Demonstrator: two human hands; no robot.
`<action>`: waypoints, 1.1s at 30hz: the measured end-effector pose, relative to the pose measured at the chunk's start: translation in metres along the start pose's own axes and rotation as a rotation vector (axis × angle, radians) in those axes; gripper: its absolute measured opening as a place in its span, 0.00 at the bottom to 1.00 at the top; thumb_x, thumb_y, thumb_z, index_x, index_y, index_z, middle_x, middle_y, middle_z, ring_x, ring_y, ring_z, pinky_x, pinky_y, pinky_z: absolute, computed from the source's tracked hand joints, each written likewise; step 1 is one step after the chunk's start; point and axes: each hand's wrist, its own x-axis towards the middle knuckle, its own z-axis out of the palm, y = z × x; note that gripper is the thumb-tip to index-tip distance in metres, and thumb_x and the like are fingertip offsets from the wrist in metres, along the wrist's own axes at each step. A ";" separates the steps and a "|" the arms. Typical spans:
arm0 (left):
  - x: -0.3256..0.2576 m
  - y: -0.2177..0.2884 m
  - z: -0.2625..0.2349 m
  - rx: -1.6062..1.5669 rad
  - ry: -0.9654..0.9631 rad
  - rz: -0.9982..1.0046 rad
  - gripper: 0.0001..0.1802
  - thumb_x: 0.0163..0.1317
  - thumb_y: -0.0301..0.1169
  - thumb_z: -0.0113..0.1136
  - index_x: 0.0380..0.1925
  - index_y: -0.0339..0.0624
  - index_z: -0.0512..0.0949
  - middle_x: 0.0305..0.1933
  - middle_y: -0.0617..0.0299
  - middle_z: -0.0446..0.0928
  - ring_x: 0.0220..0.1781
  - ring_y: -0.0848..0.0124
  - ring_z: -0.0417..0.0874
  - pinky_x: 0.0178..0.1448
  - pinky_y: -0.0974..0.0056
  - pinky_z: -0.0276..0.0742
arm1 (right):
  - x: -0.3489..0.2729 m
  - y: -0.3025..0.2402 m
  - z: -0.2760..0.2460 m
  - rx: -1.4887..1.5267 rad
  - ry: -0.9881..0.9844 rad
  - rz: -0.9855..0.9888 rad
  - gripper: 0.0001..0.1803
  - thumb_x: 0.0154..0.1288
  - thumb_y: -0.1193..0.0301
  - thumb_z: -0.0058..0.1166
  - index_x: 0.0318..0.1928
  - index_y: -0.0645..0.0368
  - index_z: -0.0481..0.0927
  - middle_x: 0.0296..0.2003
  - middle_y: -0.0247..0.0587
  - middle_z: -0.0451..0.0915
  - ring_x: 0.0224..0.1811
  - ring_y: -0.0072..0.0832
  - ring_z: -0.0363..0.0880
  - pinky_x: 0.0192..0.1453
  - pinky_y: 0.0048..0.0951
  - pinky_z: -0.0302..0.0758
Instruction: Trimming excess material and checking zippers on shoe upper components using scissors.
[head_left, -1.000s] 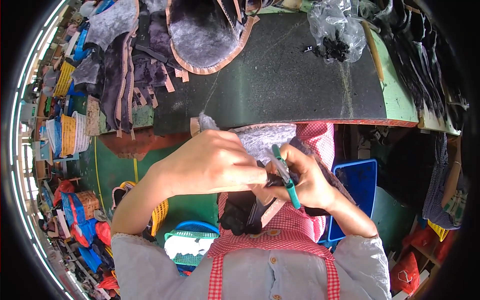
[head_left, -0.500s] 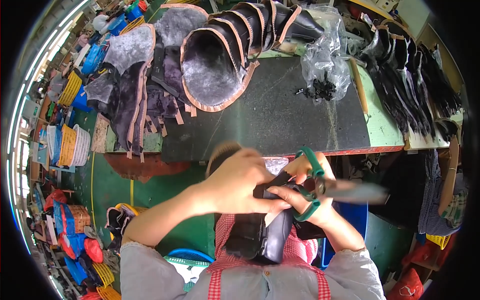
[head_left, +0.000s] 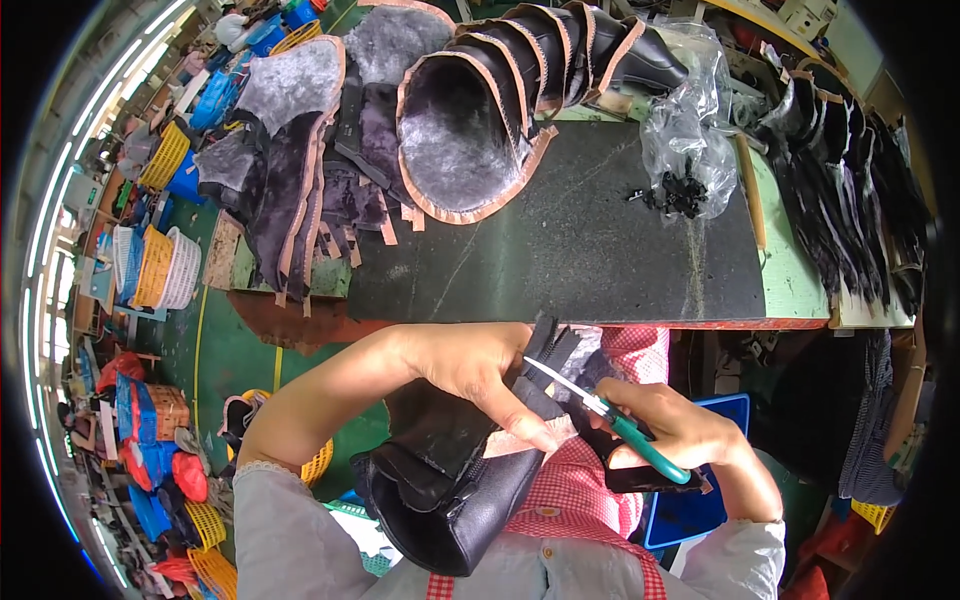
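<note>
Boot: a black leather boot (head_left: 455,490) lies in the person's lap, below the table edge, its opened upper edge turned up toward the hands.
Left hand: the left hand (head_left: 470,370) comes in from the left and pinches the boot's upper edge, fingers pressed together on the material.
Right hand: the right hand (head_left: 680,435) is closed around the green handles of the scissors (head_left: 600,410).
Scissors: the blades point up and left, their tips touching the boot edge just beside the left fingertips; whether the blades are parted cannot be told.
Table: a dark work table (head_left: 600,250) stretches just above the hands.
On the table: a row of fur-lined boot uppers (head_left: 470,130) lies at the far left and middle; a clear plastic bag (head_left: 690,130) with small black parts sits to the right.
Right edge: black straps (head_left: 850,200) hang in a bundle.
Floor: yellow baskets (head_left: 150,265) stand well to the left; a blue crate (head_left: 700,500) sits beside the right forearm.
</note>
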 end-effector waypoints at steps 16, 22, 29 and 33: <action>-0.032 0.035 -0.016 1.090 0.693 0.618 0.22 0.44 0.43 0.80 0.17 0.42 0.77 0.19 0.61 0.72 0.24 0.61 0.73 0.39 0.61 0.68 | -0.044 0.042 -0.036 0.150 0.899 -0.016 0.22 0.62 0.53 0.63 0.32 0.62 0.79 0.19 0.28 0.73 0.19 0.17 0.68 0.21 0.23 0.64; -0.041 -0.011 -0.035 1.891 1.458 0.279 0.23 0.41 0.43 0.78 0.29 0.42 0.77 0.40 0.60 0.78 0.46 0.60 0.78 0.56 0.52 0.67 | -0.111 0.139 -0.165 -0.762 1.345 0.704 0.24 0.63 0.57 0.63 0.47 0.65 0.75 0.30 0.47 0.76 0.34 0.42 0.76 0.42 0.40 0.71; -0.054 -0.013 -0.040 0.475 1.049 0.044 0.53 0.55 0.55 0.71 0.70 0.34 0.60 0.68 0.43 0.69 0.70 0.51 0.70 0.76 0.52 0.59 | -0.164 0.215 -0.203 -1.061 1.304 0.595 0.26 0.57 0.70 0.65 0.56 0.64 0.75 0.49 0.56 0.77 0.52 0.52 0.75 0.57 0.45 0.72; 0.004 -0.023 -0.068 1.247 1.234 0.120 0.29 0.61 0.49 0.67 0.48 0.34 0.77 0.40 0.44 0.82 0.40 0.53 0.81 0.48 0.52 0.76 | -0.109 0.135 -0.171 -0.986 1.396 0.276 0.21 0.60 0.77 0.61 0.54 0.63 0.75 0.52 0.51 0.76 0.55 0.48 0.75 0.61 0.43 0.70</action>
